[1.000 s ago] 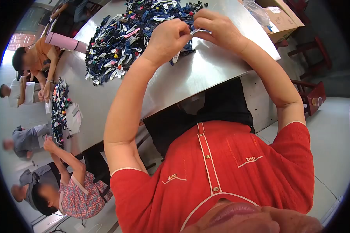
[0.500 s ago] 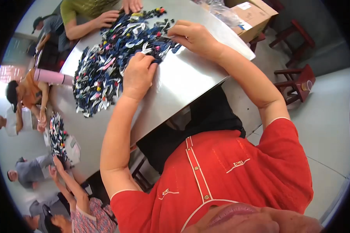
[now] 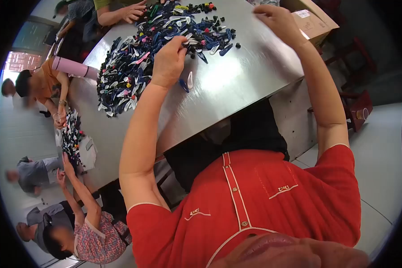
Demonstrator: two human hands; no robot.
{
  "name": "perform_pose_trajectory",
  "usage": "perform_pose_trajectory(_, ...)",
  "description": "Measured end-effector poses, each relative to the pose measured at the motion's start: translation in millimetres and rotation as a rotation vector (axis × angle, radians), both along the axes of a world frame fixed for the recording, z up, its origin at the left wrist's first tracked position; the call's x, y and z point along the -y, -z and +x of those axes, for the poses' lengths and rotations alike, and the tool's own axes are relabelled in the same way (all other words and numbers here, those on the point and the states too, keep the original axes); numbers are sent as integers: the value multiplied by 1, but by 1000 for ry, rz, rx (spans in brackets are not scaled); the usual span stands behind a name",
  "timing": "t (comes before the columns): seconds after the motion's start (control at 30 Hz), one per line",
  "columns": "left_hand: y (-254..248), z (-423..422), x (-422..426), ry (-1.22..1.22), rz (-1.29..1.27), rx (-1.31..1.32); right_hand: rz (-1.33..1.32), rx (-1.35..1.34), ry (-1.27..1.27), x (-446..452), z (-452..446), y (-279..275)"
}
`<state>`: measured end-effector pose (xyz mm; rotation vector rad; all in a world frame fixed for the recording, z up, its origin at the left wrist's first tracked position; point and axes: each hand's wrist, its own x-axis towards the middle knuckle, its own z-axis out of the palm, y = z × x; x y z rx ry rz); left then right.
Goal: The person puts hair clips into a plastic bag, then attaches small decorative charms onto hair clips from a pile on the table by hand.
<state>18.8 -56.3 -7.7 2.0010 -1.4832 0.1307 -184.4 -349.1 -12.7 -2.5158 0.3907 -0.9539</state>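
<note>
A broad pile of small hair clips (image 3: 120,80), mostly dark blue, black and white, lies on the shiny metal table (image 3: 236,76). My left hand (image 3: 169,62) is at the pile's near edge, thumb and fingers pinched together; what they hold, if anything, is too small to make out. Just below that hand lie a white clip (image 3: 190,80) and a blue clip (image 3: 183,85). My right hand (image 3: 279,24) is out at the table's far right side, away from the pile, its fingers stretched and partly apart, with nothing visible in them.
Across the table, a person's hand (image 3: 131,12) rests by the pile. A pink tumbler (image 3: 71,67) stands at the left, near a smaller pile (image 3: 71,138) where other people work. A cardboard box (image 3: 315,24) and red stools (image 3: 359,109) are at the right.
My right hand has moved right, away from the pile's edge. My left hand remains at the pile, now higher in view. The view has shifted, and the co-worker's hands show less.
</note>
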Motion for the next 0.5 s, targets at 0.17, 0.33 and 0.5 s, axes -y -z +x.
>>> perform_pose_trajectory(0.17, -25, -16, 11, 70, -56, -163, 113, 73, -419, -112, 46, -15)
perform_pose_trajectory(0.33, -44, -31, 0, 130, -99, -154, 13, 66, -506, -127, 54, -16)
perform_pose_trajectory(0.5, -43, -57, -45, -274, 296, 119, -34, 87, -440, -118, 48, 1)
